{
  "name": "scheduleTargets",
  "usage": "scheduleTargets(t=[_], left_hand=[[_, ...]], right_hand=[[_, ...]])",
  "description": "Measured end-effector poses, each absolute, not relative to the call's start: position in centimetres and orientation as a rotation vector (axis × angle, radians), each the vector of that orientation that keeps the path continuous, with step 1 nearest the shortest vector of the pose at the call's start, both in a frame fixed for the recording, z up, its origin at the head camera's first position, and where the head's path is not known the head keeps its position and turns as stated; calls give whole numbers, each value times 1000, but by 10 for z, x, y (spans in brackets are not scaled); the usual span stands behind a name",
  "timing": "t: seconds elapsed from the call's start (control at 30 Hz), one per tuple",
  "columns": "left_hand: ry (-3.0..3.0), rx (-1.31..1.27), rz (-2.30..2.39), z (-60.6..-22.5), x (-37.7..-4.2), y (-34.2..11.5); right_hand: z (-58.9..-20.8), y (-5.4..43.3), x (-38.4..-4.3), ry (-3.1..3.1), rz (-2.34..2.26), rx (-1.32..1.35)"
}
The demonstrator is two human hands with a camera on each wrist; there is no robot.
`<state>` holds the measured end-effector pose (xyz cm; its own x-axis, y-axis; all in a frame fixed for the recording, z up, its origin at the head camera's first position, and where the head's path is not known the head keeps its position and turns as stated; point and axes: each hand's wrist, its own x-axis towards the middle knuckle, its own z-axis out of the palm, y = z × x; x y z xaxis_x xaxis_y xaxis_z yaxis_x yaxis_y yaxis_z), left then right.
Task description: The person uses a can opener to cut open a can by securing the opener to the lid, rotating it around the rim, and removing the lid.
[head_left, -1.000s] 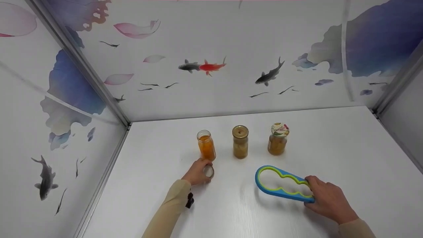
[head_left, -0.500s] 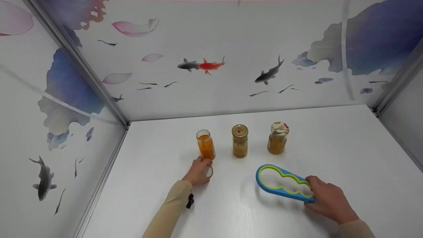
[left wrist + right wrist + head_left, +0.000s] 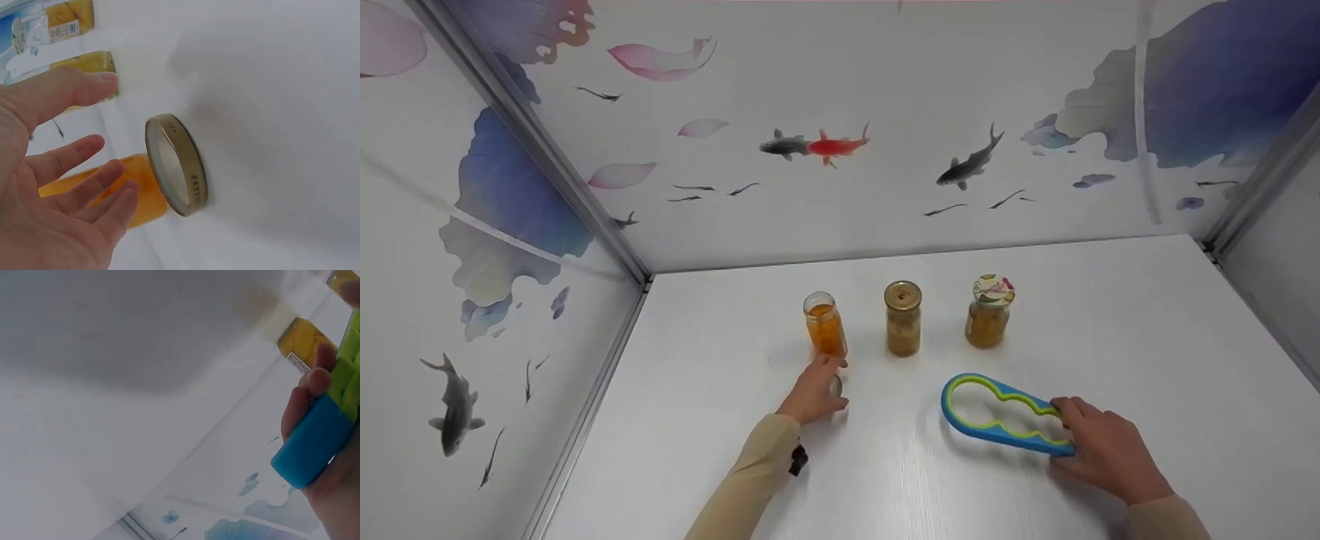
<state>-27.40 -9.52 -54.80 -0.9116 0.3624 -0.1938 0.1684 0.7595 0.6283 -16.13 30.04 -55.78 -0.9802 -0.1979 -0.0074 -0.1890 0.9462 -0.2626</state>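
Head view: the jar lid (image 3: 194, 169) lies at three o'clock, just beside your nearer left hand (image 3: 812, 391), whose fingers are spread; your right hand (image 3: 1106, 450) grips the jar opener (image 3: 997, 434), long axis toward ten o'clock

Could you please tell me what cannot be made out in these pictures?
Head view: part of the loose lid, behind the left hand.
Head view: the held end of the blue-and-green opener, covered by the right hand.
Left wrist view: the mouth of the orange jar, behind the left hand.
Left wrist view: the lid's side print, too blurred to read.
Right wrist view: the opener's far end, cut off by the right edge.
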Motion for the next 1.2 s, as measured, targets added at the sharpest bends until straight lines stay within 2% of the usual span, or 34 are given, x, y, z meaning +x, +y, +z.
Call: scheduleTargets(t=[0.63,1.2], left_hand=[[2640,399,1142,-554,-291,-45],[2546,331,1730,-567,-323,1]], right_hand=[[-547,298,-200,3230,-290,-633],[-550,305,-210,3224,-261,-623]])
